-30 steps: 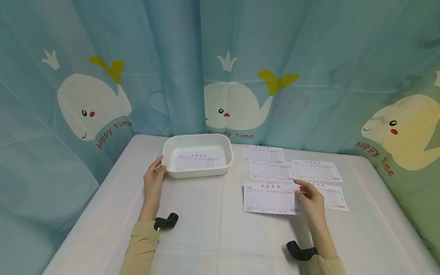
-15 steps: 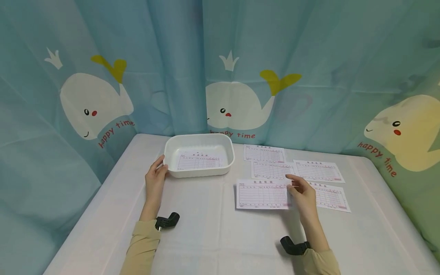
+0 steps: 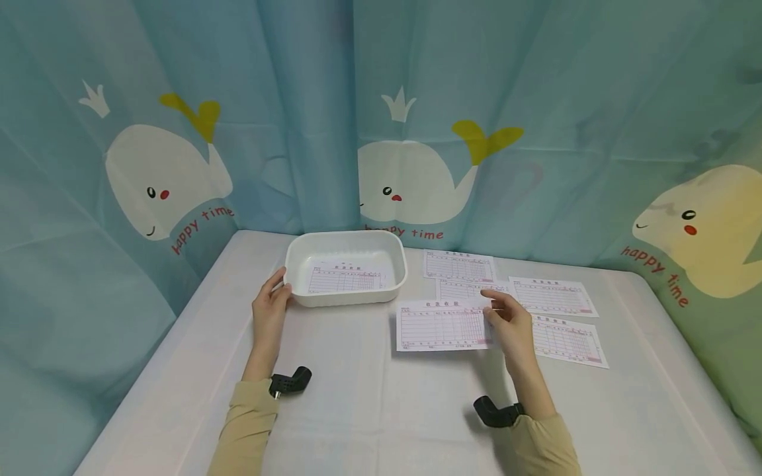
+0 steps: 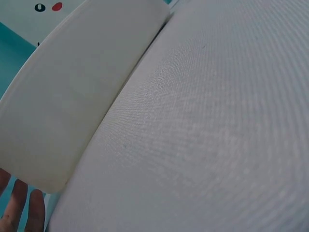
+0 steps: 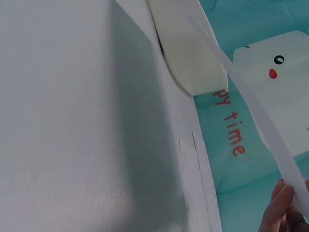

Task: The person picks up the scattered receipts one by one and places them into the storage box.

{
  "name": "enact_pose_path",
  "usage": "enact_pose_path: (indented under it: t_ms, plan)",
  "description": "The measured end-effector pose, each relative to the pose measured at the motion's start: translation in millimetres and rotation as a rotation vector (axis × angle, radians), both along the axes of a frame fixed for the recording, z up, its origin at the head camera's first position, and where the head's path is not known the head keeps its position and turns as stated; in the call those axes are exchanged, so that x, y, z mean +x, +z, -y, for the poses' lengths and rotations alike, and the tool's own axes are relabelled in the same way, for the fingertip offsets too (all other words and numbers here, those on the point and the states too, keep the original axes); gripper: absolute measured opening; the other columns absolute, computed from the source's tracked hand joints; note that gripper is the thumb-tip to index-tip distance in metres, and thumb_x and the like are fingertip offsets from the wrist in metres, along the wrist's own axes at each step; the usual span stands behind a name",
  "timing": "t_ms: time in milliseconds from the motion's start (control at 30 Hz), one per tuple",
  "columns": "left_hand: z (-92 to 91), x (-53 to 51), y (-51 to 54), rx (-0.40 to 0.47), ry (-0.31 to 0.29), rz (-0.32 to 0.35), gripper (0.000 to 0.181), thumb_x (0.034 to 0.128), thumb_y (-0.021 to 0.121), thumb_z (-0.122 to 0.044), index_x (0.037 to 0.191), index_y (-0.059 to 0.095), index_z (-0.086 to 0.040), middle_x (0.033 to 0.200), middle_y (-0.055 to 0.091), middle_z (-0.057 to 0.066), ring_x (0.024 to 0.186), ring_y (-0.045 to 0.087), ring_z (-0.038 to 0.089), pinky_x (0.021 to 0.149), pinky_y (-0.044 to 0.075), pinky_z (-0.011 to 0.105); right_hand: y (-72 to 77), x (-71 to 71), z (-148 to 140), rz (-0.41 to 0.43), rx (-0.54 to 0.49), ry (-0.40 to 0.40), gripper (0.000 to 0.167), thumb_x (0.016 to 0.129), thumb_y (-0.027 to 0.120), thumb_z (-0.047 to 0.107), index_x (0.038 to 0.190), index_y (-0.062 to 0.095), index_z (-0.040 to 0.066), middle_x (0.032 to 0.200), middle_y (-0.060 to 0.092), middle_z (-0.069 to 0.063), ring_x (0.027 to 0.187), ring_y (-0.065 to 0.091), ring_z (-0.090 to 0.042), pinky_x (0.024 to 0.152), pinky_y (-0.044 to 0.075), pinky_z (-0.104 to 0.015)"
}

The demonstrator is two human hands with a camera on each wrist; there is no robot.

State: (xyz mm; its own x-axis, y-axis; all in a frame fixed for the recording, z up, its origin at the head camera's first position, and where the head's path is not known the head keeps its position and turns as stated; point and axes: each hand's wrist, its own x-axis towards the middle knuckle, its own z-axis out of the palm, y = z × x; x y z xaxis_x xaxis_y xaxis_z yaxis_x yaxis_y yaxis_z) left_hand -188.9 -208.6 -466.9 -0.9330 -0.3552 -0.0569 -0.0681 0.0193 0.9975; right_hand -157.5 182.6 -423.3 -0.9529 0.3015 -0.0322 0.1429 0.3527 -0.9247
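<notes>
In the head view my right hand (image 3: 512, 327) pinches the right edge of a printed receipt slip (image 3: 440, 327). The slip hangs above the table, its shadow falling below it. The right wrist view shows the slip (image 5: 260, 116) nearly edge-on, with my fingertips (image 5: 279, 205) on it. At the left, my left hand (image 3: 270, 314) touches the near left corner of a white plastic tray (image 3: 345, 299), its fingers fairly straight along the side. Receipt slips (image 3: 345, 280) lie inside the tray; how many is unclear. In the left wrist view, fingers (image 4: 36, 210) show beside the tray wall (image 4: 77, 92).
Several similar slips lie on the right of the white-covered table (image 3: 333, 396): a back slip (image 3: 458, 266), a partly covered slip (image 3: 467, 289), a right slip (image 3: 553, 296) and a front slip (image 3: 568, 340). A blue curtain (image 3: 309, 119) with whales hangs behind.
My right hand has carried the slip left and slightly away from me, towards the tray, uncovering more of the front right slip. My left hand stays at the tray's corner.
</notes>
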Motion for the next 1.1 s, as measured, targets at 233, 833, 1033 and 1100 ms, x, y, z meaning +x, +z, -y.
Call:
enact_pose_path:
  t_ms: [233, 833, 1033, 1100]
  plan:
    - [1.0, -0.1, -0.2, 0.007, 0.003, 0.000, 0.045, 0.0996, 0.050, -0.021, 0.144, 0.044, -0.023, 0.148, 0.044, -0.002, 0.128, 0.050, 0.015, 0.096, 0.048, 0.013, 3.2, -8.1, 13.9, -0.008, -0.060, 0.029, 0.034, 0.093, 0.051, 0.001, 0.125, 0.062, 0.009, 0.104, 0.049, -0.004, 0.092, 0.047, -0.015, 0.072, 0.041, -0.016]
    - [1.8, -0.3, -0.3, 0.000, 0.000, 0.006, 0.045, 0.0995, 0.050, -0.022, 0.144, 0.044, -0.025, 0.148, 0.045, -0.006, 0.127, 0.051, 0.012, 0.096, 0.047, 0.013, 22.3, -36.0, 54.7, -0.034, -0.171, 0.099, 0.034, 0.091, 0.052, 0.000, 0.123, 0.063, 0.006, 0.099, 0.052, -0.002, 0.090, 0.049, -0.015, 0.074, 0.042, -0.018]
    - [1.1, 0.7, 1.6, 0.002, -0.007, 0.006, 0.045, 0.0997, 0.050, -0.021, 0.144, 0.044, -0.023, 0.148, 0.045, -0.003, 0.127, 0.050, 0.014, 0.098, 0.047, 0.017, 24.3, -47.1, 68.1, -0.043, -0.187, 0.136, 0.033, 0.091, 0.054, 0.001, 0.121, 0.064, 0.006, 0.098, 0.050, -0.003, 0.089, 0.046, -0.016, 0.072, 0.042, -0.019]
    - [0.7, 1.0, 2.0, 0.011, -0.012, 0.002, 0.046, 0.0998, 0.049, -0.020, 0.145, 0.043, -0.022, 0.149, 0.044, -0.002, 0.128, 0.049, 0.015, 0.101, 0.046, 0.022, 24.7, -50.9, 72.0, -0.048, -0.187, 0.145, 0.032, 0.090, 0.054, 0.000, 0.121, 0.064, 0.005, 0.098, 0.050, -0.003, 0.088, 0.046, -0.015, 0.069, 0.042, -0.018]
